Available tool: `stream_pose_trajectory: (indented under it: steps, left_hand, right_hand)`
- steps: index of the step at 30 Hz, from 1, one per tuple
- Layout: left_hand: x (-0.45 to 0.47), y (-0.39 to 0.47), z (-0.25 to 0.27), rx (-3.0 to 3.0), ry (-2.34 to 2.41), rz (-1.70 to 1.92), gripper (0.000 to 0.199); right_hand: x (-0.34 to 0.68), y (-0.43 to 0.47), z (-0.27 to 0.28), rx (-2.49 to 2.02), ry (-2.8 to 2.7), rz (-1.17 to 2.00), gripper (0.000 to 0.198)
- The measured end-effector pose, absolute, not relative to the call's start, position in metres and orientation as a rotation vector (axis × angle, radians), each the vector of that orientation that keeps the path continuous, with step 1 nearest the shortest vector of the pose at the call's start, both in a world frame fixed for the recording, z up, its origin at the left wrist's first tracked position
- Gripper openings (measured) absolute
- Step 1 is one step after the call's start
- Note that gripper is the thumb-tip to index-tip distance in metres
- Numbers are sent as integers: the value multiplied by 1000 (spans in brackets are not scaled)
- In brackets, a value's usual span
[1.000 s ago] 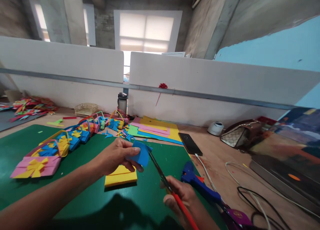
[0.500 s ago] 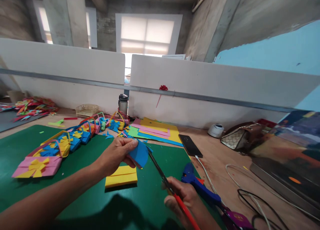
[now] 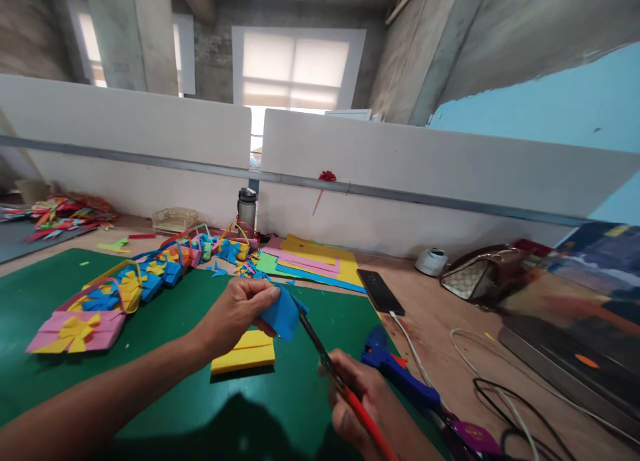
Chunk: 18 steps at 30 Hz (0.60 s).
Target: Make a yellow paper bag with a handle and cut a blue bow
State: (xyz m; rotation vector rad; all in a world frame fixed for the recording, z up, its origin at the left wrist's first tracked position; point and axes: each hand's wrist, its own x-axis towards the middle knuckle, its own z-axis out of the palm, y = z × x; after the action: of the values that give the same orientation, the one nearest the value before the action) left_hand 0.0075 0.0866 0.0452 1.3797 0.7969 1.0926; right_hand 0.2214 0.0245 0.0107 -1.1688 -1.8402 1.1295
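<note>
White partition panels [image 3: 450, 157] close off the far side of a brown table, on whose near part lies a green mat [image 3: 40, 281]. Above the mat the left hand [image 3: 247, 307] pinches a blue paper piece [image 3: 284, 317] between thumb and fingers, at its left side. On the near right, the right hand [image 3: 363, 391] is closed around red-handled scissors [image 3: 315, 341], whose long axis runs from near right to far left, so the blade tips meet the paper's right edge, where a small blue corner shows beyond them. Paper and blade tips are thus far left of the right hand, and the left hand is the nearer one to the paper. A folded yellow piece [image 3: 243, 359] lies on the mat just on the near side of the left hand. Whether the blades stand apart or together is hard to make out; the left fingers behind the paper are partly hidden, the right hand's grip covers part of the handles, and the near frame edge cuts off their ends
</note>
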Motion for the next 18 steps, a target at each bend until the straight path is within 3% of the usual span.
stream_pose_trajectory:
  steps: [9, 18]
  left_hand:
    - [12, 82, 47, 1410, 840, 1077, 42]
    - [13, 82, 41, 1402, 830, 1097, 40]
  right_hand:
    - [226, 23, 15, -1100, -1917, 1157, 56]
    - [229, 24, 13, -1125, -1975, 1111, 54]
